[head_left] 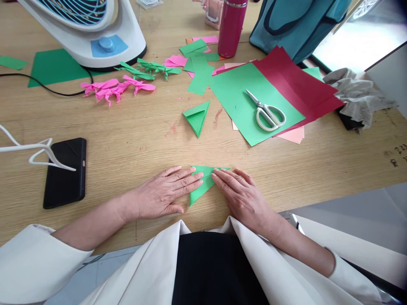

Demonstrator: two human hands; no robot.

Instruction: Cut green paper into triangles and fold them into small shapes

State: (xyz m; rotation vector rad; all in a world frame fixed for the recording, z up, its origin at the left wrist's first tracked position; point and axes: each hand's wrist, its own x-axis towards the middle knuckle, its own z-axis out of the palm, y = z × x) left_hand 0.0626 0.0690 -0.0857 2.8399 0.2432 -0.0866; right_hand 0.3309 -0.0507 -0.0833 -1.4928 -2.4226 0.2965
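Observation:
A folded green paper triangle (pixel 203 186) lies near the front edge of the wooden table (pixel 133 140). My left hand (pixel 165 192) lies flat on its left part, fingers stretched out together. On its right part rests my right hand (pixel 241 192), also flat, with the fingertips pressing the paper. The two sets of fingertips almost meet over the fold. Another folded green triangle (pixel 197 116) lies farther back in the middle.
White scissors (pixel 267 112) lie on a green sheet (pixel 238 106) over red sheets (pixel 295 80). Pink (pixel 114 88) and green folded figures (pixel 149 69) sit by a white fan (pixel 95 34). A black phone (pixel 65 171), pink bottle (pixel 232 27), blue bag (pixel 295 21) and crumpled cloth (pixel 356 95) surround them.

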